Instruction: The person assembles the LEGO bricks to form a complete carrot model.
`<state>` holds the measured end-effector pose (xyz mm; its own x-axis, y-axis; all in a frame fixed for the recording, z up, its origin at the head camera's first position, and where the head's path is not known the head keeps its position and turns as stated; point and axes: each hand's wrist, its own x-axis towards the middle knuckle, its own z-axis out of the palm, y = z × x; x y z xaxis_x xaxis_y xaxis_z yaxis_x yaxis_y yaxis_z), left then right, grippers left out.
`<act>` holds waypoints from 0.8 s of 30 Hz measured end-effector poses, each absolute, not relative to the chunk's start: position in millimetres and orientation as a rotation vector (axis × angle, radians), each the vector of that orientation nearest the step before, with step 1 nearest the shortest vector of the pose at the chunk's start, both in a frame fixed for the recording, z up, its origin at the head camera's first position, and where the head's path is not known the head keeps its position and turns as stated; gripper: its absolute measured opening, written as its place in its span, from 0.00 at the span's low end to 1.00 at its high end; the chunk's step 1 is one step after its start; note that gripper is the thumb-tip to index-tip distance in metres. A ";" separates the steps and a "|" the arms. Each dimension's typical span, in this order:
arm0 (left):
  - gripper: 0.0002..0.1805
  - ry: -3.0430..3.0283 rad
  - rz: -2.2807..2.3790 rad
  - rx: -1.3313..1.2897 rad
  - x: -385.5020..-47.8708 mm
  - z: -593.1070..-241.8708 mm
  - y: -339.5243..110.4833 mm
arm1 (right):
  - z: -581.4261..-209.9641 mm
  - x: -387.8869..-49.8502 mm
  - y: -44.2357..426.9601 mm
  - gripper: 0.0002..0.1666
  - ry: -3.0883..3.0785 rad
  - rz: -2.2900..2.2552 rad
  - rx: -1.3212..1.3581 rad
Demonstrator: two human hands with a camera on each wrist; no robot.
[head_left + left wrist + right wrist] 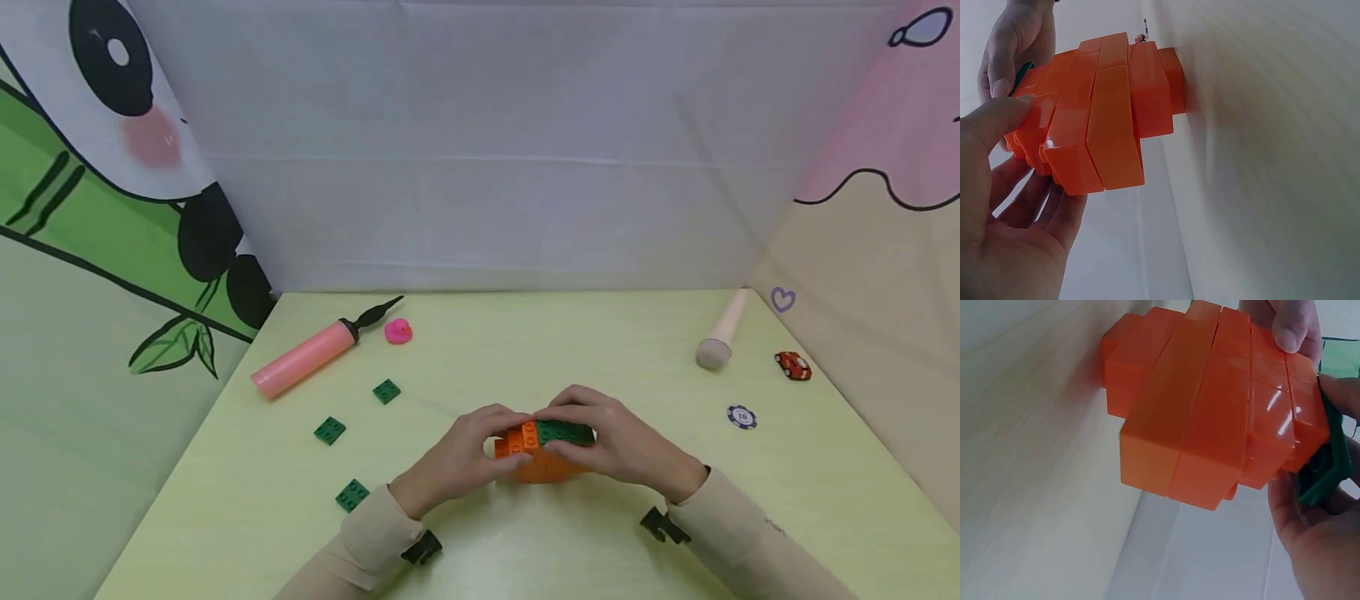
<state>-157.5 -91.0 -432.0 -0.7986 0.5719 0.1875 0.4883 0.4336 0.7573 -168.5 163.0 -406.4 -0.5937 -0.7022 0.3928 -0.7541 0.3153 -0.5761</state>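
Observation:
A stepped stack of orange building bricks [547, 472] stands on the table between the hands, wider in its middle layers than at its base. My left hand [467, 454] grips its upper left side between thumb and fingers. My right hand [611, 437] pinches a green building brick [566, 432] at the top right of the stack. In the right wrist view this green brick [1335, 459] sits tilted against the top layer, its hollow underside partly showing and one end jutting past the orange bricks [1191, 406]. The right fingertips are partly hidden behind the stack.
Three loose green bricks [330, 430] lie to the left. Behind them are a pink hand pump [307, 358] and a pink rubber duck [398, 332]. On the right lie a pale cone-shaped object [725, 333], a red toy car [792, 366] and a poker chip [742, 417].

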 end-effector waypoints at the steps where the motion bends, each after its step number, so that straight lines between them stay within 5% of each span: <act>1: 0.25 2.575 1.311 0.956 -157.3 -431.9 -91.0 | -407.3 -168.4 163.1 0.19 -2.493 1.169 1.378; 24: 0.25 2.556 1.300 0.908 -155.7 -428.1 -90.1 | -426.1 -166.3 184.2 0.26 -2.468 1.213 1.254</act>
<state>-155.7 -90.1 -428.1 -0.8096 0.5683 0.1470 0.4536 0.4467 0.7712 -166.3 184.2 -426.1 -0.6498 -0.6277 0.4287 -0.7228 0.3358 -0.6040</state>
